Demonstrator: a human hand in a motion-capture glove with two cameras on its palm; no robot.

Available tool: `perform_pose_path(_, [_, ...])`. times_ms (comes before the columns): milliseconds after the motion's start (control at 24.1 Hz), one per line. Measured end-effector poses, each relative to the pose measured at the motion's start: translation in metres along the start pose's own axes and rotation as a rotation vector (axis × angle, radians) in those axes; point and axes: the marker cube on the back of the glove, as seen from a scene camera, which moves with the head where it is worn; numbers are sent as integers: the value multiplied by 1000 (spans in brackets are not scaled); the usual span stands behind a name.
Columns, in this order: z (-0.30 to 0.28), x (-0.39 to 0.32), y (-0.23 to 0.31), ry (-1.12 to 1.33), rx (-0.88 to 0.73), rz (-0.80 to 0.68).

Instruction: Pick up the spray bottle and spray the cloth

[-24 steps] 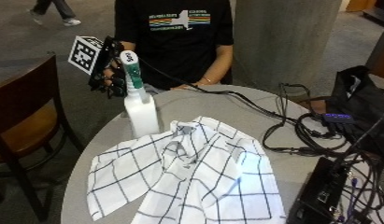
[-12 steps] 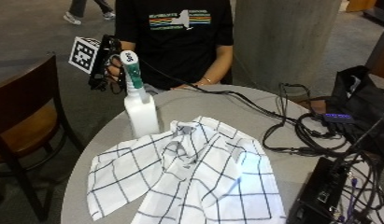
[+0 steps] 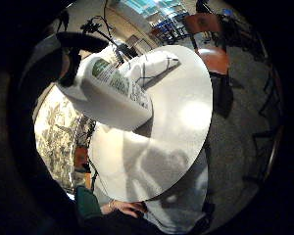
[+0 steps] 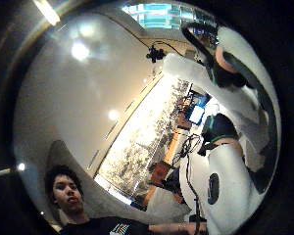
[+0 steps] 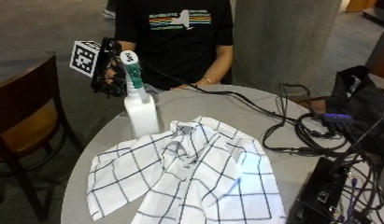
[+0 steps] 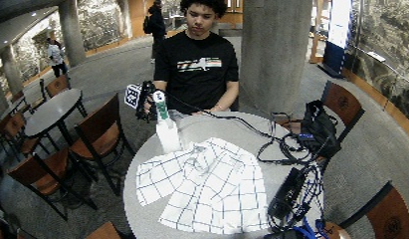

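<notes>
One grip (image 5: 110, 70), fingers curled round the green head of the spray bottle (image 5: 142, 112), which stands upright on the worktop (image 5: 197, 105) touching the checked cloth (image 5: 191, 177).

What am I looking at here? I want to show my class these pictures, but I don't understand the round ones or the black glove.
No machine here: a person sits at a round table wearing a black glove on the right hand. Two small cameras sit on that palm and take the round pictures, looking out from the hand. The other two pictures come from cameras beside the table, one of them wider. On the table stands a white spray bottle with a green and white head, and beside it lies a white checked cloth, crumpled. Black cables and a black box lie along one side. The gloved hand is at the bottle's head; whether its fingers already grip it, the pictures do not show. The bottle stands on the table.
</notes>
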Motion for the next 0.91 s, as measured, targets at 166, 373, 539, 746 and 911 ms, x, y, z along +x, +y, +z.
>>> perform_pose_path(166, [5,3,1,43,-99,22])
perform_pose_path(373, [10,5,0,51,-143,41])
perform_pose_path(539, [17,6,-14,60,-151,77])
perform_pose_path(746, [35,11,-41,33,-167,110])
perform_pose_path(911, [48,14,-56,18,-177,107])
